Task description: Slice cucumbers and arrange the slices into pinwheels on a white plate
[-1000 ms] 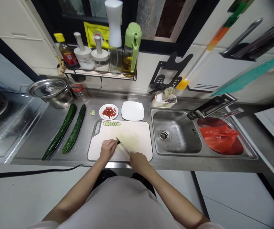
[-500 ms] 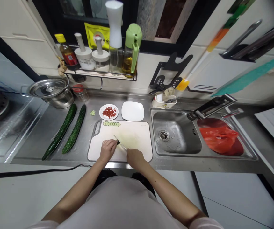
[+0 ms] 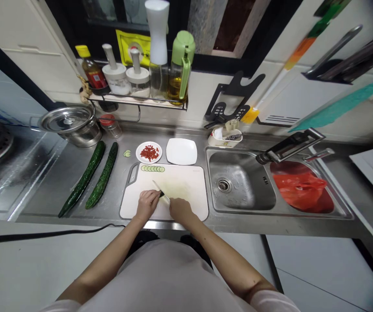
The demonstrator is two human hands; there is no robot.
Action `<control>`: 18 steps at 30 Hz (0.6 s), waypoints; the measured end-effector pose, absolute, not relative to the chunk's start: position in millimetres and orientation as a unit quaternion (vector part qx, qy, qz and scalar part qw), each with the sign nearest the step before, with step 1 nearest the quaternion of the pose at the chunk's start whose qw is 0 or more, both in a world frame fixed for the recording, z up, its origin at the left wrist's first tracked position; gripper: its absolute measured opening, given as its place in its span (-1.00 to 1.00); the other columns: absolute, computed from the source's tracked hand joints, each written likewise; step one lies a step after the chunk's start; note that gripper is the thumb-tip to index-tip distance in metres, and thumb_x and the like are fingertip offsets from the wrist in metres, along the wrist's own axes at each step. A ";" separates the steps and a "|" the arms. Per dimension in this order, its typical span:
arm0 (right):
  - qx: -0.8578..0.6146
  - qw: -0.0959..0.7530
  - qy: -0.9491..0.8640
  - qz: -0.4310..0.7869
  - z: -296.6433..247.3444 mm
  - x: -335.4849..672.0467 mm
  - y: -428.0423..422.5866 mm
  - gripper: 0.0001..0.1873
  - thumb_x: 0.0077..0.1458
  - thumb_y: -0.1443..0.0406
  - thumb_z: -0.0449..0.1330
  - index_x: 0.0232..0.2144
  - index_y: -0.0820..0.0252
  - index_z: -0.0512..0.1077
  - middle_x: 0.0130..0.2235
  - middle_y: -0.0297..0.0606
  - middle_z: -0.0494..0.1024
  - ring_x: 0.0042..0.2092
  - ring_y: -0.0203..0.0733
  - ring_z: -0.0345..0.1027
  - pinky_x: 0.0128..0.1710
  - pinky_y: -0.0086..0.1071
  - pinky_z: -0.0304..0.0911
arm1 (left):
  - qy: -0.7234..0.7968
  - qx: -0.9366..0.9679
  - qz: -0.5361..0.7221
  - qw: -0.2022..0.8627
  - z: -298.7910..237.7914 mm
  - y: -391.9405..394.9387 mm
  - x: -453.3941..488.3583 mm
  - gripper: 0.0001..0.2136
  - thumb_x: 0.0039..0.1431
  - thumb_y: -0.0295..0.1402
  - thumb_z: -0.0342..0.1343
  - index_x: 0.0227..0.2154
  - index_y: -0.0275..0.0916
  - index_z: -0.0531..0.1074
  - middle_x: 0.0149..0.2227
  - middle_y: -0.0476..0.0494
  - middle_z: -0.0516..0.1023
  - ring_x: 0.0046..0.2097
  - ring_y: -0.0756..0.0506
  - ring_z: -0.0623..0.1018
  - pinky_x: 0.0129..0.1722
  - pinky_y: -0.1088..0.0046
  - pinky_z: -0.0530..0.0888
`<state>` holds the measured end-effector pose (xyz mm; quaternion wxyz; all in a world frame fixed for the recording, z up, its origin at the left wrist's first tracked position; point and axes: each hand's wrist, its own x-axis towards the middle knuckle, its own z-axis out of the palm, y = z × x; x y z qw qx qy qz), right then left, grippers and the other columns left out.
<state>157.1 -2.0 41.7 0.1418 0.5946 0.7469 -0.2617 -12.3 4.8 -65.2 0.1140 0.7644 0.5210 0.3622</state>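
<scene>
My left hand [image 3: 146,204] is curled over a dark green piece of cucumber [image 3: 161,194] on the white cutting board [image 3: 189,186], pinning it down. My right hand [image 3: 180,209] is closed round the handle of a knife [image 3: 161,191], whose blade angles up and left against the piece, right beside my left fingers. A row of cucumber slices [image 3: 152,168] lies along the board's far edge.
Two whole cucumbers [image 3: 90,178] lie left of the board, one stray slice [image 3: 127,153] nearby. Behind the board sit a small plate of red bits [image 3: 148,152] and a square white plate [image 3: 181,151]. A sink [image 3: 240,184] with a red bag [image 3: 300,189] is at right; a lidded pot [image 3: 69,124] at back left.
My right hand has slid left and forward with the knife, closing the gap to my left hand. My left hand has stayed on the cucumber piece.
</scene>
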 end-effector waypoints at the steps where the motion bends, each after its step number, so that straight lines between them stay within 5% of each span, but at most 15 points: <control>1: 0.595 0.140 0.747 -0.261 40.3 156.7 -1.5 -0.69 0.23 0.39 -0.08 -0.11 0.31 0.41 -0.21 0.02 0.56 -0.09 -0.03 0.46 -0.17 -0.27 0.29 | 0.521 0.764 0.362 0.114 -65.5 4.9 -12.2 -0.82 0.27 -0.33 0.00 -0.21 -0.15 0.51 -0.26 -0.12 0.59 -0.22 -0.07 0.53 -0.17 0.30 0.39; 18: 0.599 0.127 0.753 -0.240 20.9 145.9 3.6 -0.69 0.24 0.41 -0.14 -0.13 0.31 0.37 -0.19 0.01 0.55 -0.12 -0.06 0.46 -0.19 -0.28 0.30 | 0.524 0.759 0.368 0.117 -65.4 4.6 -12.0 -0.80 0.27 -0.32 -0.02 -0.22 -0.16 0.51 -0.27 -0.13 0.59 -0.22 -0.08 0.54 -0.15 0.28 0.40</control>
